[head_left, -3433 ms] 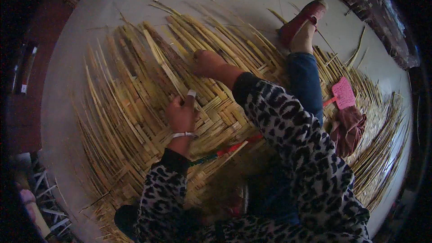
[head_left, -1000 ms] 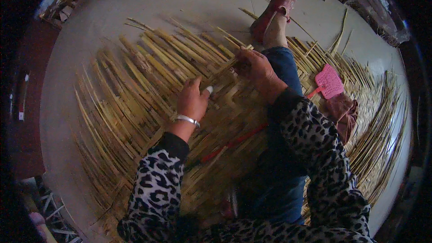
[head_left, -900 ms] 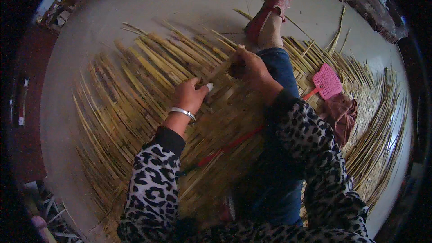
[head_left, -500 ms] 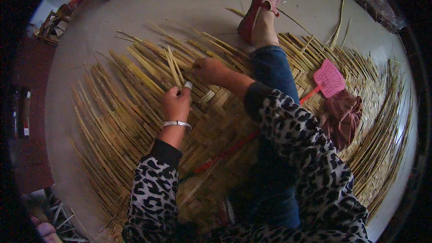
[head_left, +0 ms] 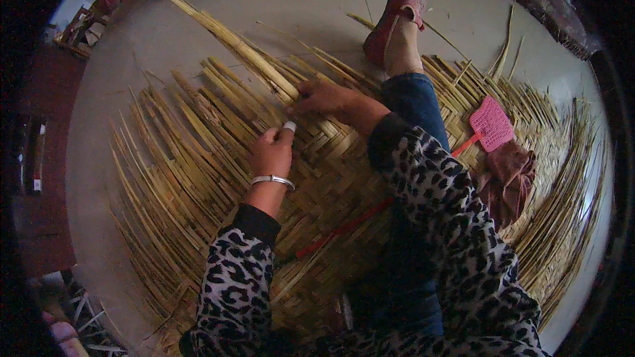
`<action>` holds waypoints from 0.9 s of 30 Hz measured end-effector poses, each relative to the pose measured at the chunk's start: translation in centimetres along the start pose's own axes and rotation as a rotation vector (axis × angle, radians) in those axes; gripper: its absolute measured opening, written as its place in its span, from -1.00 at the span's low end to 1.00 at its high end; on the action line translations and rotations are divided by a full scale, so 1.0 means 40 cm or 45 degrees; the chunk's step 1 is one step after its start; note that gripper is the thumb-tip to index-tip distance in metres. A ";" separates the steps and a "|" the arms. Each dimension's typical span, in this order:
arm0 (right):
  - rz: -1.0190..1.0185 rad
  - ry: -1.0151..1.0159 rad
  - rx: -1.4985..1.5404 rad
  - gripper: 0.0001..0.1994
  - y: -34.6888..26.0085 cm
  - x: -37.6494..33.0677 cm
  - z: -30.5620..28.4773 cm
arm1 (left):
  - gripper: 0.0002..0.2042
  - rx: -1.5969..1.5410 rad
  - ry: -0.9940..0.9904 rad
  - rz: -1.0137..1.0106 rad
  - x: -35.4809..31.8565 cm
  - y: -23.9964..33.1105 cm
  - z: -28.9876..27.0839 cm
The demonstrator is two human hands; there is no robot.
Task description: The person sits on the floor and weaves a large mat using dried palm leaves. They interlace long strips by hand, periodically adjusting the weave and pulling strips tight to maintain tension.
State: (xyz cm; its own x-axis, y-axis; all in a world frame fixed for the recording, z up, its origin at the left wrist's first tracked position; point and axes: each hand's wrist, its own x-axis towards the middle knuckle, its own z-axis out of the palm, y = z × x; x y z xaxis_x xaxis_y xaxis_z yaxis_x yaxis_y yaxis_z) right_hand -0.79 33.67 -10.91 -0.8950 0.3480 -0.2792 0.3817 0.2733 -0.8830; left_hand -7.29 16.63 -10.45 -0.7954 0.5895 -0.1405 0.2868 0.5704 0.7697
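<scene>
A partly woven mat [head_left: 331, 178] of yellow-brown reed strips lies beneath both my hands. Its loose strip ends fan out to the left and far side. My right hand [head_left: 334, 102] is closed at the weaving edge on a bundle of reed strips [head_left: 245, 53], which is raised and slants up to the far left. Just below it, my left hand [head_left: 272, 152] is closed low over the loose strips; whatever its fingers grip is hidden. A white wrap covers the left thumb, and a silver bangle circles that wrist.
My leg in jeans [head_left: 413, 106] stretches across the mat, ending in a red shoe [head_left: 397, 20]. On the mat's right lie a pink fly swatter [head_left: 491, 124] and a brown cloth [head_left: 508, 182]. A red stick [head_left: 344, 228] lies nearer me. Dark furniture [head_left: 43, 158] stands left.
A bundle of strips now slants up to the far left from my right hand. The short strips standing upright by my left hand are gone from there. Both hands sit slightly further right in view.
</scene>
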 end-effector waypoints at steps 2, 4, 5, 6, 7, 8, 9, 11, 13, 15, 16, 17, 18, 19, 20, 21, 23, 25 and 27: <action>-0.035 -0.019 0.296 -0.69 0.006 -0.013 0.002 | -0.59 0.293 -0.121 0.127 0.006 -0.006 0.002; -0.034 -0.021 0.489 -0.70 0.014 -0.027 -0.001 | -0.61 0.118 -0.207 0.128 0.011 -0.011 0.000; -0.009 -0.029 0.529 -0.70 0.019 -0.035 -0.006 | -0.62 0.037 -0.260 0.119 0.012 -0.013 -0.001; 0.023 -0.021 0.562 -0.69 0.024 -0.042 -0.013 | -0.64 0.059 -0.310 0.115 0.016 -0.014 -0.004; 0.019 0.018 0.530 -0.70 0.028 -0.049 -0.019 | -0.65 0.082 -0.357 0.112 0.019 -0.015 -0.007; 0.023 0.073 0.492 -0.71 0.033 -0.055 -0.025 | -0.66 0.083 -0.370 0.126 0.020 -0.016 -0.009; 0.027 0.129 0.453 -0.72 0.036 -0.060 -0.031 | -0.68 0.003 -0.354 0.146 0.021 -0.017 -0.012; 0.066 0.251 0.393 -0.74 0.042 -0.068 -0.033 | -0.72 -0.163 -0.292 0.120 0.011 -0.020 -0.010; 0.021 0.410 0.224 -0.76 0.049 -0.077 -0.028 | -0.75 -0.373 -0.227 -0.037 -0.007 -0.027 -0.015; -0.018 0.612 -0.077 -0.78 0.054 -0.084 -0.017 | -0.76 -0.400 -0.126 -0.092 -0.032 -0.034 -0.014; -0.073 0.630 -0.097 -0.79 0.057 -0.091 -0.010 | -0.77 -0.340 -0.041 -0.020 -0.047 -0.038 -0.011; -0.032 0.655 -0.138 -0.80 0.061 -0.099 -0.001 | -0.77 -0.293 0.058 0.125 -0.060 -0.042 -0.009; -0.019 0.679 -0.177 -0.80 0.063 -0.106 0.007 | -0.77 -0.084 0.122 0.264 -0.070 -0.047 -0.009; -0.017 0.700 -0.317 -0.80 0.064 -0.112 0.013 | -0.76 0.113 0.204 0.478 -0.078 -0.051 -0.007; -0.046 0.716 -0.453 -0.80 0.063 -0.116 0.021 | -0.75 0.341 0.233 0.600 -0.085 -0.055 -0.006; -0.036 0.712 -0.589 -0.80 0.061 -0.121 0.026 | -0.75 0.388 0.231 0.708 -0.089 -0.058 -0.005; -0.058 0.702 -0.615 -0.80 0.057 -0.135 0.032 | -0.75 0.542 0.120 0.744 -0.095 -0.064 -0.005; -0.067 0.686 -0.652 -0.80 0.054 -0.151 0.034 | -0.75 0.551 0.035 0.714 -0.097 -0.064 -0.007; -0.098 0.683 -0.699 -0.77 0.052 -0.166 0.036 | -0.74 0.570 -0.037 0.714 -0.102 -0.061 -0.009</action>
State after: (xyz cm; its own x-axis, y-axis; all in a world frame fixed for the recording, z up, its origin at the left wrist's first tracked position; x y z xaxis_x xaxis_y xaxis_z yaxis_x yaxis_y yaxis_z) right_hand 5.63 30.64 -11.43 -0.7423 0.6591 0.1204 0.5086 0.6713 -0.5392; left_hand -4.93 12.65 -11.53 -0.4517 0.8739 0.1797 0.8445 0.3538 0.4022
